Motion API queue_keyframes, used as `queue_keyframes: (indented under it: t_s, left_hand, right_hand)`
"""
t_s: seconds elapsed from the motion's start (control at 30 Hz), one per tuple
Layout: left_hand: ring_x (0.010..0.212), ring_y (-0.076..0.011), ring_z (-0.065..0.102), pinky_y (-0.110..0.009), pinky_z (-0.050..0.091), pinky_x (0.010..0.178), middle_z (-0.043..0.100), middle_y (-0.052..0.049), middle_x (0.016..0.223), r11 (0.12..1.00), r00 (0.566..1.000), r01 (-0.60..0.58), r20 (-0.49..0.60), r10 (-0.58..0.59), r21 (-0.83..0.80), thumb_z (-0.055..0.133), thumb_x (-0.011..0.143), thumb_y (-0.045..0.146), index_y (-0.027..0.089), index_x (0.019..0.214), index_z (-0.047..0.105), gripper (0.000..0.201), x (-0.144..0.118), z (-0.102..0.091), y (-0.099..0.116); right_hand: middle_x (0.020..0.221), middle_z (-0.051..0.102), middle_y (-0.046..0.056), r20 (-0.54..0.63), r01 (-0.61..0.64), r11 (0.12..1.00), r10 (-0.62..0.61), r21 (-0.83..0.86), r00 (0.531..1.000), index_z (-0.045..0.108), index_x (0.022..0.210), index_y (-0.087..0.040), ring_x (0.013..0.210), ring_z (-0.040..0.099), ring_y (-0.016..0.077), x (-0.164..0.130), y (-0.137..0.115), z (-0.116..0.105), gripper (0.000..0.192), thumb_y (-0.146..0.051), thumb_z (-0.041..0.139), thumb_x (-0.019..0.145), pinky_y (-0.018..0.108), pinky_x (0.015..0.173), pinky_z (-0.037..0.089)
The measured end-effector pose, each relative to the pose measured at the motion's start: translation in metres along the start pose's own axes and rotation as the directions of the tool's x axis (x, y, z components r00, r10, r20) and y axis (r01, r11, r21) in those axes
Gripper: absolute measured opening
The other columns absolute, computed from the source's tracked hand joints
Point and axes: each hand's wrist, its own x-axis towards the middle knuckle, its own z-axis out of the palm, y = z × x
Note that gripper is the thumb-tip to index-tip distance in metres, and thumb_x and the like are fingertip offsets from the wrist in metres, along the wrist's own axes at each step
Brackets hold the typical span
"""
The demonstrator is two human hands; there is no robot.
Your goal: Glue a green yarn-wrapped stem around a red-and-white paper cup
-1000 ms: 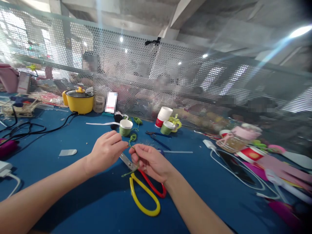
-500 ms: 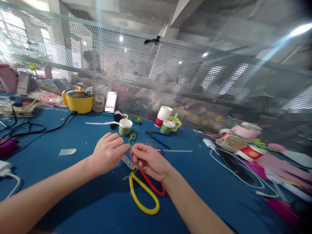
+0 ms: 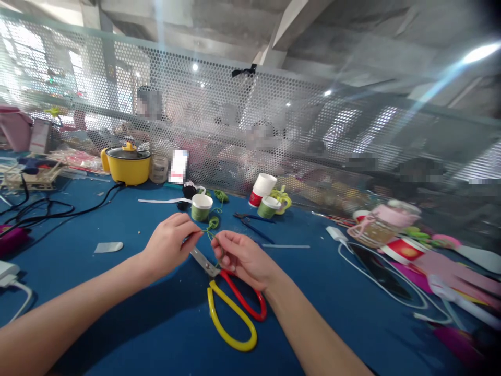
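At the left of the blue tabletop (image 3: 168, 334), a yellow pot (image 3: 130, 168) just beside a clear jar (image 3: 158, 170), with a pale flat piece (image 3: 108, 247) much nearer. Then the left hand (image 3: 172, 243), fingers closed in a pinch on green yarn (image 3: 213, 224). Just beyond, a green-wrapped cup (image 3: 201, 209). Between the hands, a short span of that yarn, with a loose coil past the fingertips. Compared with half a second ago, fingertips farther apart and no loose tail over the pivot of the scissors (image 3: 229, 299) below; apparently yarn drawn toward the right, leaving more exposed between the hands and less dangling near the handles. Next, the right hand (image 3: 242, 257), thumb and forefinger pinching the same yarn, other fingers curled; cannot tell whether around the hidden end. Farther right, blue-handled pliers (image 3: 254, 230), a second green-wrapped cup (image 3: 268, 208), and a dark phone (image 3: 379, 269).
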Motion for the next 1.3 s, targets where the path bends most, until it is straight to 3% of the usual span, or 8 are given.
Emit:
queue_keyframes:
  t_s: [0.07,0.13,0.27,0.5,0.73,0.97,1.2,1.3]
  left_hand:
    - [0.057,-0.0104,0.046,-0.023,0.036,0.052,0.055,-0.002,0.062,0.944,0.967,0.236,0.151,-0.205,-0.232,0.05,0.077,0.024,0.013,0.068,0.062,0.018,0.003,-0.003,0.0]
    - [0.051,-0.0079,0.042,-0.02,0.031,0.047,0.051,0.001,0.056,0.749,0.856,0.49,0.409,-0.317,-0.446,0.053,0.076,0.03,0.012,0.066,0.061,0.022,0.005,-0.007,-0.001]
    - [0.048,-0.0054,0.04,-0.019,0.026,0.044,0.05,0.002,0.053,0.263,0.647,0.761,0.729,-0.223,-0.594,0.052,0.076,0.037,0.011,0.074,0.063,0.028,0.005,-0.009,-0.005]
    - [0.052,-0.0049,0.044,-0.018,0.031,0.048,0.055,0.0,0.061,-0.189,0.6,0.768,0.791,-0.12,-0.612,0.068,0.065,0.027,0.011,0.065,0.063,0.016,-0.001,-0.002,-0.003]
    - [0.048,-0.0061,0.043,-0.02,0.031,0.048,0.048,0.001,0.052,-0.174,0.569,0.811,0.823,0.013,-0.558,0.058,0.075,0.031,0.011,0.073,0.064,0.021,-0.004,-0.001,-0.003]
    - [0.048,-0.0067,0.04,-0.021,0.029,0.047,0.044,0.003,0.05,-0.14,0.642,0.755,0.766,-0.039,-0.64,0.062,0.069,0.031,0.014,0.069,0.061,0.018,-0.003,0.0,-0.003]
    - [0.046,-0.0041,0.038,-0.018,0.024,0.044,0.049,0.002,0.052,0.108,0.685,0.714,0.659,-0.31,-0.691,0.064,0.069,0.031,0.011,0.064,0.06,0.02,0.0,0.0,-0.004]
    - [0.049,-0.0041,0.042,-0.018,0.028,0.047,0.052,0.001,0.057,-0.028,0.636,0.745,0.723,-0.27,-0.666,0.065,0.068,0.028,0.011,0.064,0.06,0.019,0.0,-0.001,-0.007]
  right_hand:
    - [0.052,0.05,-0.004,-0.01,0.009,1.0,-0.009,-0.001,1.0,0.054,0.066,-0.013,0.04,0.037,0.0004,-0.001,-0.001,-0.001,0.025,-0.035,0.065,0.068,0.013,0.038,0.023]
    - [0.05,0.049,-0.005,-0.009,0.009,1.0,-0.009,-0.007,1.0,0.053,0.064,-0.013,0.04,0.036,0.0005,-0.001,-0.002,-0.001,0.026,-0.034,0.066,0.068,0.013,0.038,0.022]
    - [0.048,0.048,-0.005,0.022,-0.026,0.998,0.027,-0.062,0.999,0.053,0.062,-0.012,0.039,0.035,0.0007,-0.003,-0.004,0.0,0.026,-0.034,0.065,0.068,0.013,0.038,0.022]
    - [0.05,0.049,-0.004,0.058,-0.004,0.996,0.009,-0.089,0.998,0.052,0.061,-0.013,0.04,0.035,0.0005,-0.008,-0.007,0.003,0.027,-0.034,0.067,0.066,0.014,0.039,0.022]
    - [0.052,0.052,-0.003,0.056,0.017,0.99,-0.009,-0.137,0.998,0.055,0.061,-0.013,0.042,0.038,0.0017,-0.01,-0.009,0.003,0.027,-0.036,0.067,0.066,0.015,0.039,0.022]
    - [0.048,0.053,-0.003,0.131,0.035,0.999,-0.035,0.001,0.991,0.061,0.064,-0.012,0.039,0.038,0.0023,-0.008,-0.008,-0.002,0.034,-0.045,0.06,0.07,0.016,0.039,0.025]
    - [0.054,0.057,-0.001,0.088,0.023,0.997,-0.016,-0.074,0.996,0.06,0.066,-0.012,0.039,0.039,0.0012,-0.008,-0.008,0.0,0.025,-0.037,0.065,0.068,0.014,0.037,0.023]
    - [0.053,0.056,-0.002,0.046,0.013,0.997,-0.009,-0.081,0.999,0.058,0.064,-0.012,0.04,0.04,0.0011,-0.007,-0.007,0.0,0.021,-0.03,0.067,0.067,0.014,0.036,0.023]
